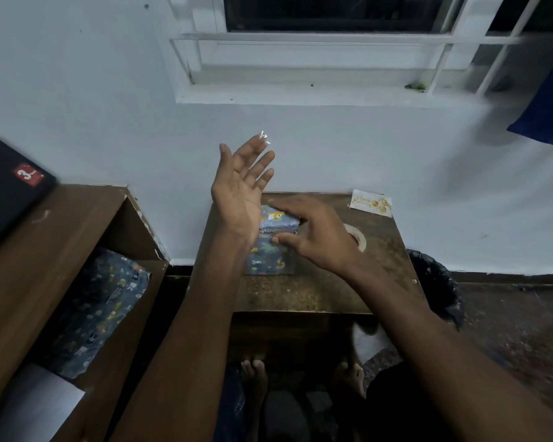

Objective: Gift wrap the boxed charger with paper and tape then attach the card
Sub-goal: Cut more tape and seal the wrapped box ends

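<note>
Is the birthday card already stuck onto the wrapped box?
No, the card lies by itself at the table's far right corner, apart from the wrapped box.

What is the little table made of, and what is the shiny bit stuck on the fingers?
The table looks like dark brown wood or wood board with a worn, speckled, dull top. The shiny bit on the left hand fingertips seems to be clear plastic tape: see-through, crinkled, catching light. The wrapped box is covered in blue printed paper, matte with creased folds.
</note>
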`<state>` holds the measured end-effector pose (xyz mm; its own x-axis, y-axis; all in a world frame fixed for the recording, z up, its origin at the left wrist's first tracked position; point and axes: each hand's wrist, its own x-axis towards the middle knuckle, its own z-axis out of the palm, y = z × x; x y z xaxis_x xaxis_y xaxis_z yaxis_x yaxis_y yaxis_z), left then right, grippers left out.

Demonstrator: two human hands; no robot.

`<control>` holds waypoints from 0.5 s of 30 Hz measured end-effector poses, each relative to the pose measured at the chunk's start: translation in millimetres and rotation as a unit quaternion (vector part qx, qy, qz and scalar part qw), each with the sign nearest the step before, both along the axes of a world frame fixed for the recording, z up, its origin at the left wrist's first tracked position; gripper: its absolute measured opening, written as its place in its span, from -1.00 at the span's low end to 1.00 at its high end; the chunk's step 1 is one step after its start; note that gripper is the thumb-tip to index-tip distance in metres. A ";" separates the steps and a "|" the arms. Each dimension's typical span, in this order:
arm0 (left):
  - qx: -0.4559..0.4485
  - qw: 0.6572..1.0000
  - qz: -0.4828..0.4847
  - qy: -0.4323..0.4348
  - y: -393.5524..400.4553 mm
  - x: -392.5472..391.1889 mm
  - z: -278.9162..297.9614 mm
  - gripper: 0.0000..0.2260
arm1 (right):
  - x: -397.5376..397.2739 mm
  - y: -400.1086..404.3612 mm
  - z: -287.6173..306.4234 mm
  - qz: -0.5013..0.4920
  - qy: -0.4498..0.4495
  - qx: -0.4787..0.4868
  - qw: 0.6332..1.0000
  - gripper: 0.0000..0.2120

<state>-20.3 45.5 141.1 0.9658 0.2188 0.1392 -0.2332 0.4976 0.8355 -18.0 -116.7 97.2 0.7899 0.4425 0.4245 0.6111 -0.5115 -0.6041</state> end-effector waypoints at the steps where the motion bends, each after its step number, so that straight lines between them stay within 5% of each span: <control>1: 0.025 0.999 0.019 -0.008 7.0 -3.1 1.4 -0.46 | 2.4 -0.7 -1.3 0.004 0.000 0.000 1.000 -0.44; 5: 0.178 0.979 0.095 0.013 41.5 -12.3 -2.8 -0.50 | 10.7 -8.0 -5.2 0.026 -0.018 0.014 0.999 -0.53; 10: 0.242 0.966 0.014 0.090 59.7 -25.5 -16.1 -0.45 | 15.4 1.2 -6.1 -0.003 -0.093 -0.020 0.995 -0.60; 15: 0.272 0.959 0.015 0.074 62.7 -30.3 -22.0 -0.47 | 10.9 12.2 -9.3 0.021 -0.176 -0.052 0.983 -0.60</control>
